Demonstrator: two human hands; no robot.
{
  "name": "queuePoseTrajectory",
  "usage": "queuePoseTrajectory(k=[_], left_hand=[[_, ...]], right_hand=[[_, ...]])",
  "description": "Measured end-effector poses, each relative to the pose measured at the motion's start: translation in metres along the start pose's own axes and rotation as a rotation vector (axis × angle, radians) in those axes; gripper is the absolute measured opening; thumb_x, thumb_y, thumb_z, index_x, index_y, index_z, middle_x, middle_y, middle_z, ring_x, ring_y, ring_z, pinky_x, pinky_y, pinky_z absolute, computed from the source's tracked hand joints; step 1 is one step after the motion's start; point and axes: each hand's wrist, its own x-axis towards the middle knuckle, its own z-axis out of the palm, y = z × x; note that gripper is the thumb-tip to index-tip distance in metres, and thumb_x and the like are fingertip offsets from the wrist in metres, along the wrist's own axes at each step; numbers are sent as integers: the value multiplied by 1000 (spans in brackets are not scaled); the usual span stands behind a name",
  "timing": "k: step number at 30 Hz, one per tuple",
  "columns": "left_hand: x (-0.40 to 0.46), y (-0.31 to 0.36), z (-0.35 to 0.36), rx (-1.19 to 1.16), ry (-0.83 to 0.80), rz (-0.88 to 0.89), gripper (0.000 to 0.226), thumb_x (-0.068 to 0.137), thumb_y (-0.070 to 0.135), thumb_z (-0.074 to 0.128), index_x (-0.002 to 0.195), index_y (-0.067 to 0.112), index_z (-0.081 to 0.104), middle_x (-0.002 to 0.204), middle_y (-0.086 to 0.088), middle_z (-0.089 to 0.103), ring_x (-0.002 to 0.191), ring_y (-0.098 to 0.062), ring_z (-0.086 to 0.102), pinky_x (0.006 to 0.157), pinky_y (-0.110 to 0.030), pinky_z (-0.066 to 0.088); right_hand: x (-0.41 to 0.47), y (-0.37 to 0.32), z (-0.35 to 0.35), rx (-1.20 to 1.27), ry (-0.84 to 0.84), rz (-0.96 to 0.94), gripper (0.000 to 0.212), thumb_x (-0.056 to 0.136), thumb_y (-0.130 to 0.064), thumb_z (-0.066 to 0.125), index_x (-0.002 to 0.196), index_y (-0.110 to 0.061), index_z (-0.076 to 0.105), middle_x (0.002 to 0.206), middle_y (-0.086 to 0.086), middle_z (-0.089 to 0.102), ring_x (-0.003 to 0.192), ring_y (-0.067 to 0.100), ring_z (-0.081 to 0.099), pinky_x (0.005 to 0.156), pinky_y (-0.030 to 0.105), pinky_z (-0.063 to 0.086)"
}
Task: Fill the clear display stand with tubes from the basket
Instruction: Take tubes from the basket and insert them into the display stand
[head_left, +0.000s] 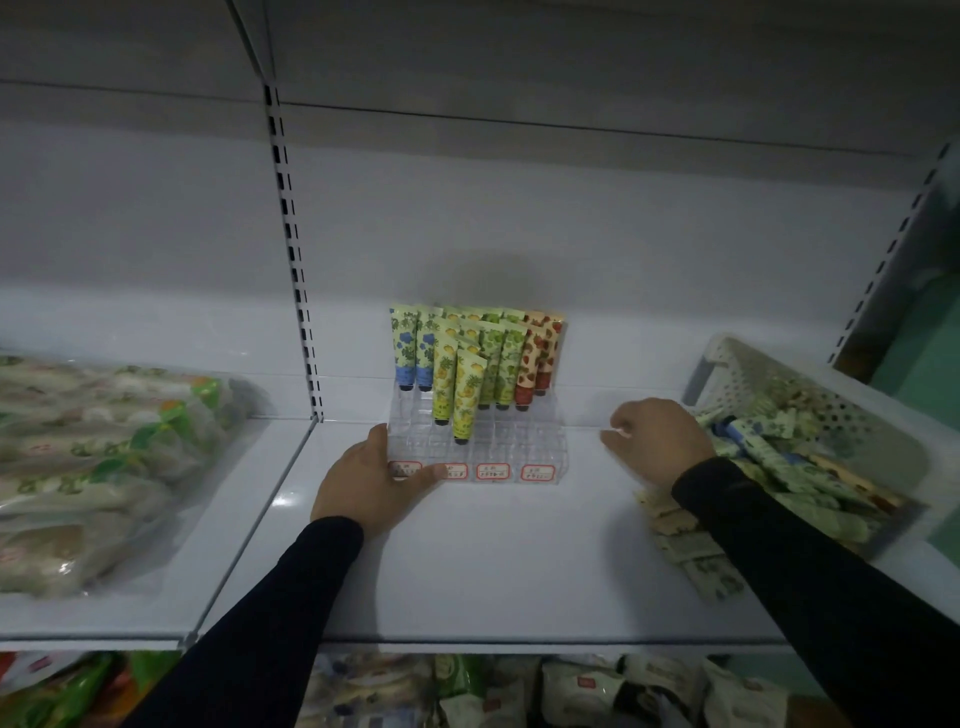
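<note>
Roughly, the job looks about half done — the clear display stand sits at the middle of the white shelf, and its back tiers hold upright tubes: blue-flowered tubes at 10 o'clock of the stand, yellow-green tubes stepping down toward the front at the centre, green tubes just right of those, and red-patterned tubes at 2 o'clock. The front rows of sockets, above the red-bordered labels along the stand's 6 o'clock edge, show bare clear plastic, so by my reading those are what is left to fill. The left hand rests at the stand's 8 o'clock corner, fingers fairly straight along its side and thumb across the front, steadying it, not gripping any tube. The right hand hovers at 3 o'clock of the stand, just beside the white perforated basket; its fingers are curled, but whether they pinch a tube I cannot tell. The basket holds a heap of loose tubes — plenty of stock. Bagged goods lie at 9 o'clock on the neighbouring shelf
</note>
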Motion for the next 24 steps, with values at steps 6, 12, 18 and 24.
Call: queuePoseTrajectory(k=[6,12,18,24], left_hand=[[-2,2,0,2,10,2,77,78,67,63,131,15,43,121,-3,62,105,-20,58,74,-26,36],[-1,2,-1,4,11,0,77,77,67,63,132,16,43,121,-3,62,99,-18,56,74,-26,36],[-1,2,-2,-2,-2,5,79,77,68,63,132,15,42,122,-3,61,95,-14,52,73,-25,36],[-3,4,-3,-6,-4,4,78,78,66,63,133,15,42,123,-2,61,103,-18,57,74,-25,36]], right_hand=[[-12,34,6,-412,-163,162,27,88,-20,46,109,-15,62,114,7,62,103,25,60,86,33,52],[-5,34,12,-408,-141,191,24,94,-14,41,107,-9,61,115,9,61,103,22,61,84,29,52],[-2,37,8,-316,-66,197,21,94,-14,46,92,-8,65,99,9,67,91,23,64,76,31,52],[-1,41,9,-243,-78,180,16,86,-12,52,87,-6,67,92,10,67,85,25,64,73,31,55]])
